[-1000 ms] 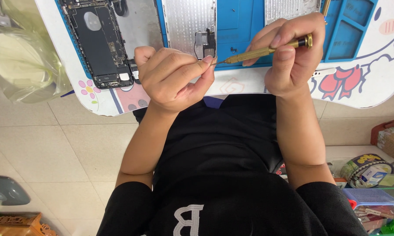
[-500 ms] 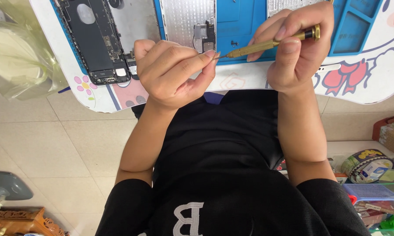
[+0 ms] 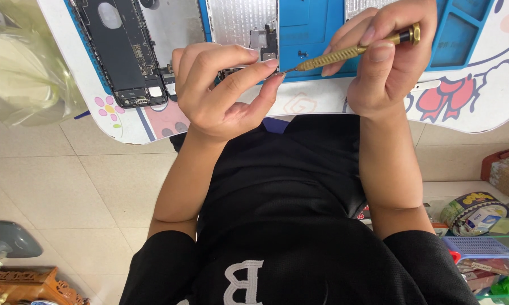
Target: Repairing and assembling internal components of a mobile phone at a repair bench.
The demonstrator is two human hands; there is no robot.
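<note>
Left hand point(image 3: 220, 93): fingers curled, thumb and forefinger pinched together on a tiny part too small to identify, held just above the table's near edge.

Right hand point(image 3: 387, 62): closed around 1 brass-coloured precision screwdriver point(image 3: 350, 52), thumb and fingers clamped on the knurled shaft; the tip meets the left hand's pinched fingertips.

Blue work mat point(image 3: 311, 28): lies under both hands on the white patterned table point(image 3: 469, 107).

Opened phone chassis point(image 3: 121, 53): dark, internals exposed, on the mat, well left of the left hand.

Silver phone panel point(image 3: 240, 22): just beyond the left hand.

Clear plastic bag point(image 3: 22, 68): beside the table's left end.
</note>
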